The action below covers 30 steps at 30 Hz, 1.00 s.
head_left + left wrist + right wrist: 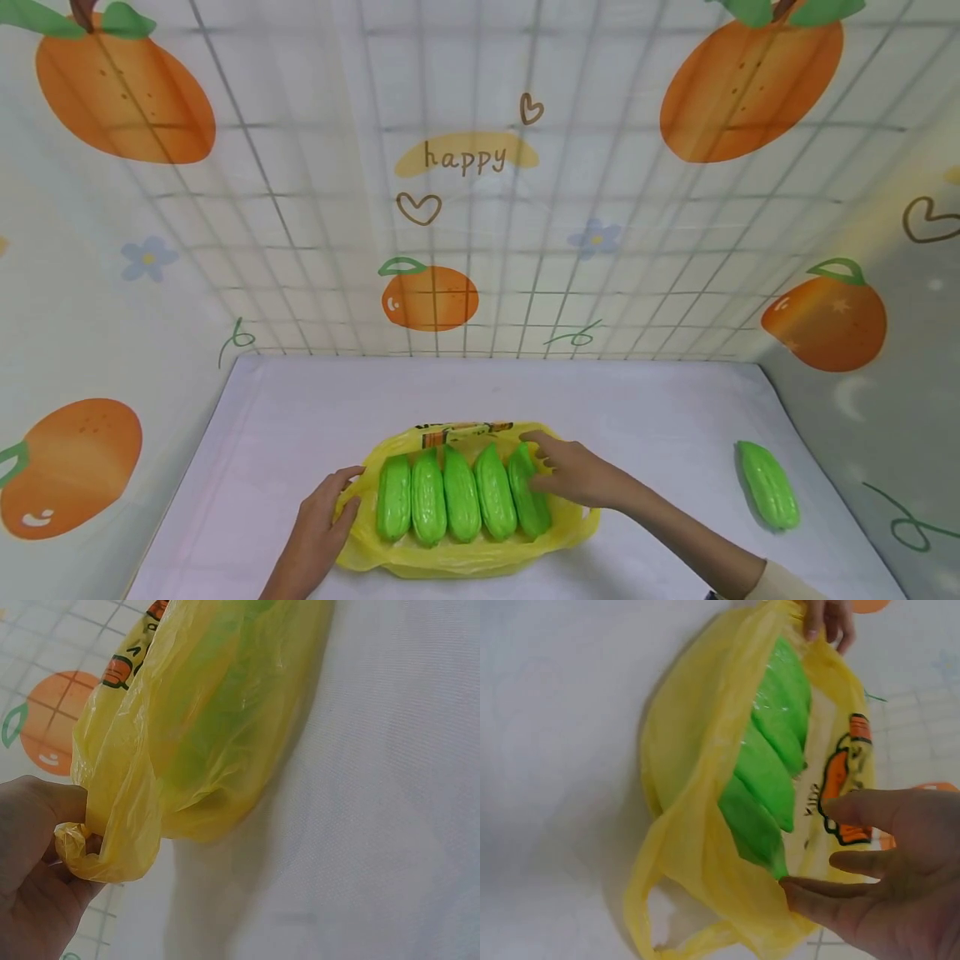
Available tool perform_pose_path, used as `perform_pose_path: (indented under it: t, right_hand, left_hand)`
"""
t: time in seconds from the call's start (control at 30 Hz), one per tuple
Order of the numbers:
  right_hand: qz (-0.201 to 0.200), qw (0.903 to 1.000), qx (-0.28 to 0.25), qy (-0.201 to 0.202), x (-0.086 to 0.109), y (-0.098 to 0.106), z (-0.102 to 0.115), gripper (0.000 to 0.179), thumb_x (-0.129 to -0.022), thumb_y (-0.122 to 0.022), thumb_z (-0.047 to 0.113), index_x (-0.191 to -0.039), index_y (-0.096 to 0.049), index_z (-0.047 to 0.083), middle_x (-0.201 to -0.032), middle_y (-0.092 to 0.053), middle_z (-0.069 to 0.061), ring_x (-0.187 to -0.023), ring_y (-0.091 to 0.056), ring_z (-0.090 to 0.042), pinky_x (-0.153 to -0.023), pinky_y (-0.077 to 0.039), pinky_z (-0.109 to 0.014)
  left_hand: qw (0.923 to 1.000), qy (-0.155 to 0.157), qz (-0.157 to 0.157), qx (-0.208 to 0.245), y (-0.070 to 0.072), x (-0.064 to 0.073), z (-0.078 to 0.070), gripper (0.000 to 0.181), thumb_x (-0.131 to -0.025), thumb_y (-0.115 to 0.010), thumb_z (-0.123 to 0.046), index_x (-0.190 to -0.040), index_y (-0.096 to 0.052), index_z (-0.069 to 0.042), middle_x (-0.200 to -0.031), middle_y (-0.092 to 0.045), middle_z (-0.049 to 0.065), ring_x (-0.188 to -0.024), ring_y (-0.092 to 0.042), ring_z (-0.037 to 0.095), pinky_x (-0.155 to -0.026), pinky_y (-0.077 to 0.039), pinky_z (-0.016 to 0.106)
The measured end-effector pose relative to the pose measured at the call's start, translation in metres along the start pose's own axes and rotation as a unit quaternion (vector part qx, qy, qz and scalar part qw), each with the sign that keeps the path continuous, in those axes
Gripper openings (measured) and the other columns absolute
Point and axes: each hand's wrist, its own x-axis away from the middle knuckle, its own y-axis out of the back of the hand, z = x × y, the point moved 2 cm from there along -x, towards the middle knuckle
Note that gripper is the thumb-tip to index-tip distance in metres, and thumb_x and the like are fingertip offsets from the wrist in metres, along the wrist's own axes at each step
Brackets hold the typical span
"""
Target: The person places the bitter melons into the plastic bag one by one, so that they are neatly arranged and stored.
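Observation:
A yellow plastic bag [450,565] lies with its mouth wide on the white table. Several plump, glossy green gourd-like vegetables [429,504] sit side by side inside it. My left hand [318,521] holds the bag's left edge; in the left wrist view its fingers curl round the yellow handle [127,859]. My right hand [577,475] reaches over the bag's right side with fingers spread. In the right wrist view, a fingertip is right at the stem end of the nearest green vegetable [750,825], the rightmost in the head view.
Another green vegetable [770,487] lies apart on the table [660,417] at the right. A printed cloth with oranges and a grid forms the back wall [487,233], and similar cloth rises at both sides. The bag's right handle [637,915] hangs loose.

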Motion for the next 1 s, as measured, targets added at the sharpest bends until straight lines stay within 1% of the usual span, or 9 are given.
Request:
perform_pose_path:
  t: [0.03, 0.07, 0.23, 0.33, 0.47, 0.67, 0.77, 0.87, 1.0]
  right_hand:
    - [-0.005, 1.0, -0.007, 0.003, 0.001, 0.002, -0.001, 0.056, -0.086, -0.062, 0.019, -0.135, -0.037, 0.008, -0.119, -0.054, -0.025, -0.109, -0.051, -0.039, -0.079, -0.047, -0.05]
    - [-0.005, 0.9998, -0.017, 0.006, 0.002, 0.004, -0.002, 0.055, -0.086, -0.062, 0.02, -0.135, -0.037, 0.01, -0.12, -0.053, -0.024, -0.111, -0.05, -0.039, -0.081, -0.046, -0.051]
    - [-0.021, 0.9979, -0.052, 0.034, 0.013, 0.015, -0.008, 0.049, -0.088, -0.06, 0.023, -0.133, -0.04, 0.016, -0.121, -0.053, -0.019, -0.11, -0.051, -0.036, -0.083, -0.046, -0.049]
    - [-0.038, 0.9966, -0.056, 0.048, 0.02, 0.024, -0.013, 0.045, -0.09, -0.059, 0.024, -0.131, -0.043, 0.017, -0.12, -0.054, -0.017, -0.108, -0.052, -0.035, -0.082, -0.046, -0.049]
    - [-0.065, 0.9951, -0.059, 0.045, 0.03, 0.04, -0.026, 0.041, -0.09, -0.057, 0.03, -0.128, -0.046, 0.02, -0.118, -0.055, -0.013, -0.106, -0.053, -0.03, -0.081, -0.046, -0.047]
    - [-0.117, 0.9919, -0.046, 0.02, 0.05, 0.066, -0.056, 0.035, -0.09, -0.057, 0.035, -0.121, -0.051, 0.02, -0.114, -0.058, -0.005, -0.104, -0.055, -0.025, -0.08, -0.047, -0.041]
    - [-0.143, 0.9891, -0.034, 0.011, 0.06, 0.076, -0.074, 0.033, -0.091, -0.057, 0.03, -0.12, -0.052, 0.016, -0.113, -0.059, -0.008, -0.102, -0.056, -0.027, -0.076, -0.048, -0.039]
    - [-0.165, 0.9858, -0.029, -0.017, 0.072, 0.084, -0.094, 0.033, -0.092, -0.055, 0.028, -0.121, -0.051, 0.012, -0.113, -0.059, -0.011, -0.1, -0.057, -0.028, -0.073, -0.049, -0.034]
    - [-0.196, 0.9789, -0.01, -0.057, 0.086, 0.094, -0.123, 0.036, -0.093, -0.053, 0.028, -0.123, -0.05, 0.008, -0.111, -0.059, -0.014, -0.095, -0.059, -0.025, -0.071, -0.05, -0.027]
  left_hand:
    - [1.0, 0.003, 0.001, 0.0, 0.0, 0.0, 0.0, 0.037, -0.089, -0.058, -0.01, -0.124, -0.051, -0.022, -0.105, -0.057, -0.008, -0.1, -0.053, 0.01, -0.087, -0.044, 0.039]
    - [1.0, 0.003, 0.003, -0.003, 0.0, 0.0, 0.0, 0.037, -0.089, -0.058, -0.01, -0.124, -0.051, -0.022, -0.105, -0.057, -0.007, -0.1, -0.053, 0.011, -0.087, -0.044, 0.039]
    - [1.0, -0.004, 0.002, 0.001, 0.0, 0.0, 0.002, 0.037, -0.089, -0.058, -0.009, -0.124, -0.051, -0.02, -0.111, -0.056, -0.005, -0.102, -0.053, 0.013, -0.087, -0.044, 0.04]
    - [1.0, -0.006, 0.0, 0.007, 0.0, 0.001, 0.002, 0.037, -0.089, -0.058, -0.01, -0.123, -0.051, -0.022, -0.111, -0.056, -0.006, -0.102, -0.052, 0.012, -0.087, -0.044, 0.04]
    - [0.9999, -0.002, 0.003, 0.009, 0.0, 0.0, 0.002, 0.036, -0.09, -0.058, -0.011, -0.123, -0.051, -0.022, -0.113, -0.056, -0.006, -0.103, -0.052, 0.012, -0.088, -0.044, 0.04]
    - [0.9998, 0.015, 0.011, 0.01, 0.0, 0.0, 0.003, 0.036, -0.09, -0.058, -0.012, -0.124, -0.05, -0.023, -0.119, -0.054, -0.004, -0.107, -0.051, 0.014, -0.09, -0.043, 0.041]
    - [0.9997, 0.016, 0.011, 0.011, 0.0, 0.001, 0.004, 0.037, -0.09, -0.058, -0.011, -0.125, -0.05, -0.021, -0.119, -0.054, -0.003, -0.108, -0.051, 0.016, -0.091, -0.043, 0.042]
    - [0.9998, 0.01, 0.012, 0.014, 0.0, 0.0, 0.004, 0.037, -0.09, -0.057, -0.011, -0.125, -0.05, -0.021, -0.119, -0.054, -0.003, -0.108, -0.051, 0.016, -0.091, -0.042, 0.042]
    - [0.9998, 0.01, 0.016, 0.013, -0.001, -0.001, 0.003, 0.037, -0.09, -0.057, -0.011, -0.125, -0.049, -0.02, -0.12, -0.054, -0.002, -0.11, -0.05, 0.016, -0.092, -0.042, 0.043]
